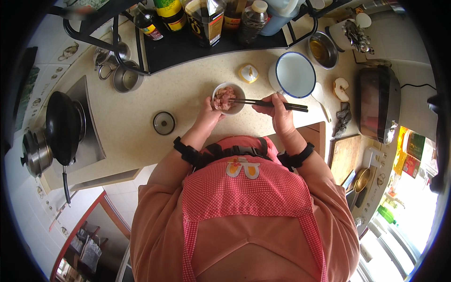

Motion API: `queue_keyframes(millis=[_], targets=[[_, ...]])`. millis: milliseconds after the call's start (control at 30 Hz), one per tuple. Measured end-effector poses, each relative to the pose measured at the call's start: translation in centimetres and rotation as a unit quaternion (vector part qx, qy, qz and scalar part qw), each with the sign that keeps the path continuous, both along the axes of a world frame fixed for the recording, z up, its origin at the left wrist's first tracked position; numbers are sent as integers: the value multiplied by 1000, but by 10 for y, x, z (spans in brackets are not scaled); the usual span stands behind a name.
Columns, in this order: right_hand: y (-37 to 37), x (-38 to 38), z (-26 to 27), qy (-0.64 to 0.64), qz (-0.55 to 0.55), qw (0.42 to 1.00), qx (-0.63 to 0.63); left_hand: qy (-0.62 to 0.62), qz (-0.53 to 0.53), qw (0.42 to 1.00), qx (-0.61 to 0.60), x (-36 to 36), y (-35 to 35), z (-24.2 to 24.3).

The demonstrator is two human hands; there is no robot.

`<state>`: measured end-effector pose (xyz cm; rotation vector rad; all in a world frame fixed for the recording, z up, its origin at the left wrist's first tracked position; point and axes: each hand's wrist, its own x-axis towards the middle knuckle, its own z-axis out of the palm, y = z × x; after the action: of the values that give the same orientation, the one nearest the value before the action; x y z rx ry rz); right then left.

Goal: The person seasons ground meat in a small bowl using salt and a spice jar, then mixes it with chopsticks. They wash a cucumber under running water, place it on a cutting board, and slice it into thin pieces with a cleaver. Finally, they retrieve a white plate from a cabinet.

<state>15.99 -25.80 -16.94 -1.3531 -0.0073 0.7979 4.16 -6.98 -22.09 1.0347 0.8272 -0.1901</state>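
My left hand (210,113) grips the side of a small white bowl (241,92) above the countertop. Chopped raw meat (224,97) fills part of this bowl. Black chopsticks (269,104) with metal-looking tips are held in my right hand (278,108), and their tips touch the meat. Just beyond my right hand is a white enamel pot (296,74) with a blue rim. A white lid with a gold edge and a knob (248,73) lies behind the bowl. To the left of my left hand lies a round glass lid (164,122) with a dark rim.
A black rack (211,54) with several sauce bottles stands at the back. On the left are a wok (63,127) on the stove and a metal cup (127,77). At right sit a metal bowl (323,50), a white spoon (322,102), a dark cloth (342,120) and a cutting board (344,155).
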Motion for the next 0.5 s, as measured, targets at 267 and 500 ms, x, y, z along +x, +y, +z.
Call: queue_keyframes(millis=[267,500], targets=[[9,-7,19,-163,185,966,-72,-6,-7,1000,-2,2,1,3],[13,-2,41,-453,246,853,-78,-2,-5,1000,1,4,-1,8]])
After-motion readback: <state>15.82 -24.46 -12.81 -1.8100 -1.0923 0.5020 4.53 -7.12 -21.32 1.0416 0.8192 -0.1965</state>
